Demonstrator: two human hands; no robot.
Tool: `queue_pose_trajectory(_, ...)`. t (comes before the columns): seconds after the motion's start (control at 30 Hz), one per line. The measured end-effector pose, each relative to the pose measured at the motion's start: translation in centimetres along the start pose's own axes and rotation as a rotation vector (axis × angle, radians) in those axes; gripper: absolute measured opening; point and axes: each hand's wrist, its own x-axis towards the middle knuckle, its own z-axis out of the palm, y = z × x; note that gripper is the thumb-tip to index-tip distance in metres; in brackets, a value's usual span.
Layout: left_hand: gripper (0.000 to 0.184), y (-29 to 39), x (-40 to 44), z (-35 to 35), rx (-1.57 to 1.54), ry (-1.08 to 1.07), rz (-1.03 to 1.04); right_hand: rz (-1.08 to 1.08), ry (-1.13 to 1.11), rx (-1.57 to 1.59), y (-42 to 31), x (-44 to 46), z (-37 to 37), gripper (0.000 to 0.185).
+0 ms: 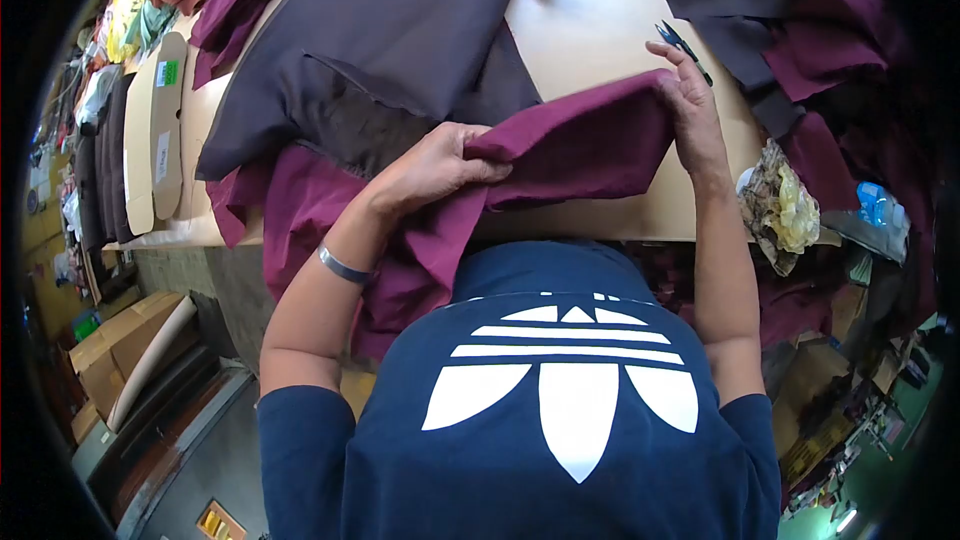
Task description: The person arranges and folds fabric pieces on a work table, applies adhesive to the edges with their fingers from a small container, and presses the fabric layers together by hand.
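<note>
- The table [590, 20], pale-topped, lies beneath and beyond both hands, with its near edge closer to the body than either hand.
- The dark cloth [400, 20] is spread over the table, beyond the left hand and reaching out to its left; one folded edge lies just past the knuckles.
- The maroon cloth [590, 140] is stretched between the two hands, raised above the table; more maroon fabric drops below the left hand and lies under and beside that forearm, over the table edge.
- The scrap pile [820, 45], maroon and dark pieces overlapping, lies beyond the right hand and to its right.
- The pale card pieces [152, 140], long and curved, one with a green label, lie well to the left of the left hand.
- The left hand [450, 165] is closed, thumb and fingers pinching a fold of the maroon cloth.
- The right hand [688, 105] is partly open, gripping the cloth's far corner between thumb and fingers, with a fingertip lifted clear.
- The crumpled bundle [785, 205], brown and yellowish, sits to the right of the right hand and nearer the body.
- The blue-and-clear packet [880, 210] is farther right of the right hand, past the bundle.
- The small dark snips [684, 52] lie on the table just beside the right hand's raised finger.
- The metal bracelet [345, 267] circles the left forearm, behind the left hand.
</note>
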Motion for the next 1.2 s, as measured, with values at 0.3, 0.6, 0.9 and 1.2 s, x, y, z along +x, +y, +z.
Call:
queue_pose_trajectory(0.3, 0.028, -0.4, -0.1, -0.3, -0.261, 0.012, -0.016, -0.072, 0.024, -0.305, 1.7, 3.6, -0.5, 0.037)
queue_pose_trajectory(0.6, 0.054, -1.3, -0.4, -0.2, 0.056, 0.005, 0.100, 0.088, 0.001, -0.253, 1.8, 3.4, 0.2, 0.033)
queue_pose_trajectory(0.9, 0.046, -1.1, 0.7, 2.1, 0.502, 0.152, 0.415, -0.454, 0.425, -1.470, 2.6, 4.8, -1.3, 0.034)
queue_pose_trajectory(1.2, 0.052, -2.4, 2.3, 1.8, 0.528, 0.275, 0.320, -0.223, 0.498, -1.695, 4.3, 5.5, -3.1, 0.021)
